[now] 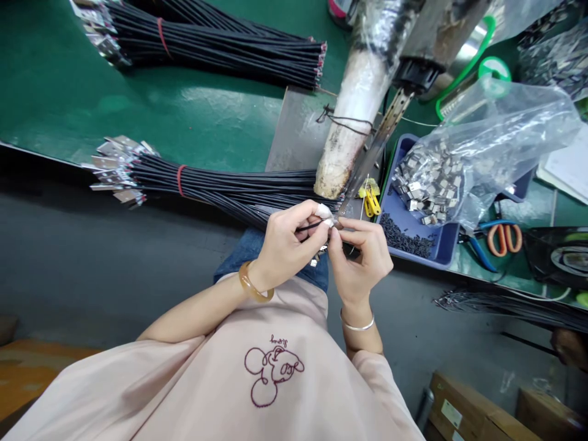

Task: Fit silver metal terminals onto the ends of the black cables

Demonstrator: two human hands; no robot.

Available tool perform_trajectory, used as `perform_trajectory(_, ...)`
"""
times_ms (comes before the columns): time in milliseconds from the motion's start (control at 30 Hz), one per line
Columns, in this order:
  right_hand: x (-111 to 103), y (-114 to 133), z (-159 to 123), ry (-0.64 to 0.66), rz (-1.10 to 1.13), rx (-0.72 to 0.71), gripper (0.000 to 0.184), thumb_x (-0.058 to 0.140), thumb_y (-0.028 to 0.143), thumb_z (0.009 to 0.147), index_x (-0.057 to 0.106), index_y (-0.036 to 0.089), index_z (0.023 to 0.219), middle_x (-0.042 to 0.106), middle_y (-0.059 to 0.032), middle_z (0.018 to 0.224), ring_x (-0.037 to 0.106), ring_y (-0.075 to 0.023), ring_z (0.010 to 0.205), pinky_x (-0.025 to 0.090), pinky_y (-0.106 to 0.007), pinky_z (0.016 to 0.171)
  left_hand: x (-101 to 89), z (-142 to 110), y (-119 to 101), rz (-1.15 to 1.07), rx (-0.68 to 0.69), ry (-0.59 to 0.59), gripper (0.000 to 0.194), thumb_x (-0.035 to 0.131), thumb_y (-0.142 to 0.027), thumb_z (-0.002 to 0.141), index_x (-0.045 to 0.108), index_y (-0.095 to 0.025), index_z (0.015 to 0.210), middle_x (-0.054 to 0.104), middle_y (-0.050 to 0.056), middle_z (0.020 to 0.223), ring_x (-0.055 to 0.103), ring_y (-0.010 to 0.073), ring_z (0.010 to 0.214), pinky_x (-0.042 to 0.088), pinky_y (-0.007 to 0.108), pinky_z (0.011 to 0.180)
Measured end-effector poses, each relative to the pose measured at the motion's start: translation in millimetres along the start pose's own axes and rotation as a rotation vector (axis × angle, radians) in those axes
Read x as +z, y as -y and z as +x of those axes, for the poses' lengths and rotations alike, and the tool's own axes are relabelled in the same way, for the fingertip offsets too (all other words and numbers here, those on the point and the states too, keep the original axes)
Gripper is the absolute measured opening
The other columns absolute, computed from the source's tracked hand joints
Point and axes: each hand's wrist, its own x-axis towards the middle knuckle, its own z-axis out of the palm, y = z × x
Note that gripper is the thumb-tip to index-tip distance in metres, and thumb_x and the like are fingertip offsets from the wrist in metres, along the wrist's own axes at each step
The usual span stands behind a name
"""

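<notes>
My left hand (pixel 287 242) pinches a thin black cable (pixel 309 226) close to its end, with white wrapping on a fingertip. My right hand (pixel 361 254) meets it there, thumb and fingertips pressed together on something too small to make out. Just above the fingers are the tip of a heat gun (pixel 390 116) and a pale, tape-wrapped tube (pixel 351 104). A bundle of black cables (pixel 220 184), tied with a red band, lies beyond my left hand, metal connectors (pixel 120 165) at its far left end.
More banded black cables (pixel 220 46) lie at the back left. To the right, a blue tray (pixel 448 254) holds metal connector shells (pixel 432 177) in a plastic bag and small black tube pieces (pixel 404 236). Yellow snips (pixel 371 201) and orange-handled pliers (pixel 504 239) lie nearby.
</notes>
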Motion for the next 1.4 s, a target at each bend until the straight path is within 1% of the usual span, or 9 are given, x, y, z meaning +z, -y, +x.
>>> perform_trajectory(300, -3.0, 0.6, -2.4, -0.014, 0.080, 0.025, 0.015, 0.070, 0.012, 0.086, 0.064, 0.025, 0.089, 0.075, -0.0005, 0.093, 0.074, -0.0156, 0.086, 0.063, -0.031, 0.075, -7.5, 2.0, -0.2, 0.027, 0.043, 0.049, 0.005, 0.062, -0.012, 0.081, 0.065, -0.015, 0.084, 0.061, -0.003, 0.067, 0.046, 0.0055, 0.053, 0.036, 0.017, 0.049)
perform_trajectory(433, -7.1, 0.5, -2.4, -0.006, 0.210, 0.249, 0.007, 0.064, 0.022, 0.093, 0.058, 0.024, 0.093, 0.074, -0.0003, 0.094, 0.074, -0.0127, 0.074, 0.062, -0.025, 0.062, -24.0, 9.3, -1.6, 0.080, 0.112, 0.248, 0.009, 0.059, -0.010, 0.078, 0.065, -0.015, 0.074, 0.058, -0.001, 0.063, 0.047, 0.0085, 0.056, 0.039, 0.022, 0.054)
perform_trajectory(600, -16.5, -1.7, 3.5, 0.239, 0.431, 0.502, 0.012, 0.057, 0.030, 0.099, 0.049, 0.025, 0.091, 0.064, 0.0096, 0.066, 0.055, -0.0054, 0.039, 0.044, -0.015, 0.037, -40.0, 17.6, -7.3, 0.114, 0.253, 0.423, 0.014, 0.059, -0.012, 0.088, 0.071, -0.015, 0.082, 0.066, 0.002, 0.071, 0.055, 0.0113, 0.064, 0.045, 0.023, 0.063)
perform_trajectory(700, -20.7, -2.5, 3.0, 0.245, 0.458, 0.445, 0.009, 0.060, 0.026, 0.097, 0.052, 0.025, 0.092, 0.064, 0.0073, 0.071, 0.064, -0.0079, 0.053, 0.051, -0.019, 0.048, -43.4, 17.5, -12.0, 0.213, 0.367, 0.477, 0.016, 0.056, -0.011, 0.089, 0.071, -0.015, 0.086, 0.070, 0.004, 0.077, 0.059, 0.0129, 0.070, 0.047, 0.025, 0.069)
perform_trajectory(800, -21.8, -2.0, -3.8, 0.170, 0.291, 0.151, 0.013, 0.064, 0.015, 0.092, 0.059, 0.025, 0.097, 0.070, 0.0011, 0.089, 0.071, -0.0127, 0.081, 0.059, -0.026, 0.071, -43.8, 13.9, -15.3, 0.280, 0.395, 0.432, 0.014, 0.056, -0.005, 0.081, 0.066, -0.014, 0.077, 0.060, -0.001, 0.064, 0.047, 0.0086, 0.056, 0.038, 0.022, 0.056)
perform_trajectory(900, -19.6, 1.9, -11.3, 0.129, 0.134, -0.087, 0.021, 0.063, 0.007, 0.089, 0.062, 0.025, 0.100, 0.073, -0.0012, 0.093, 0.070, -0.0142, 0.088, 0.058, -0.028, 0.079, -44.6, 10.7, -14.0, 0.155, 0.237, 0.470, 0.011, 0.058, -0.003, 0.074, 0.062, -0.014, 0.071, 0.041, -0.008, 0.051, 0.033, 0.0046, 0.046, 0.028, 0.020, 0.047)
perform_trajectory(1067, -24.6, 17.5, -14.2, 0.214, 0.121, 0.066, 0.008, 0.060, 0.016, 0.095, 0.062, 0.023, 0.093, 0.072, -0.0005, 0.088, 0.070, -0.0130, 0.079, 0.058, -0.026, 0.070, -47.4, 12.7, -3.9, -0.261, -0.208, 0.705, 0.013, 0.066, -0.021, 0.085, 0.065, -0.011, 0.077, 0.059, -0.002, 0.058, 0.050, 0.0051, 0.049, 0.040, 0.016, 0.049)
perform_trajectory(1267, -67.4, 14.6, -2.7, -0.200, -0.126, 0.169, 0.007, 0.060, 0.032, 0.096, 0.064, 0.025, 0.097, 0.059, 0.0060, 0.064, 0.053, -0.0096, 0.046, 0.036, -0.026, 0.045, -49.4, 20.3, 7.6, -0.340, -0.270, 0.767, 0.022, 0.076, -0.031, 0.084, 0.072, -0.011, 0.076, 0.069, 0.003, 0.064, 0.054, 0.0048, 0.054, 0.042, 0.014, 0.052)
perform_trajectory(1400, -83.9, -28.7, 20.7, 0.037, -0.460, 0.320, 0.024, 0.059, 0.039, 0.096, 0.065, 0.023, 0.079, 0.061, 0.0009, 0.062, 0.053, -0.0142, 0.055, 0.039, -0.031, 0.060, -50.6, 25.3, 12.6, -0.367, -0.262, 0.815, 0.023, 0.081, -0.034, 0.081, 0.076, -0.012, 0.075, 0.073, 0.005, 0.070, 0.062, 0.0080, 0.062, 0.046, 0.016, 0.057)
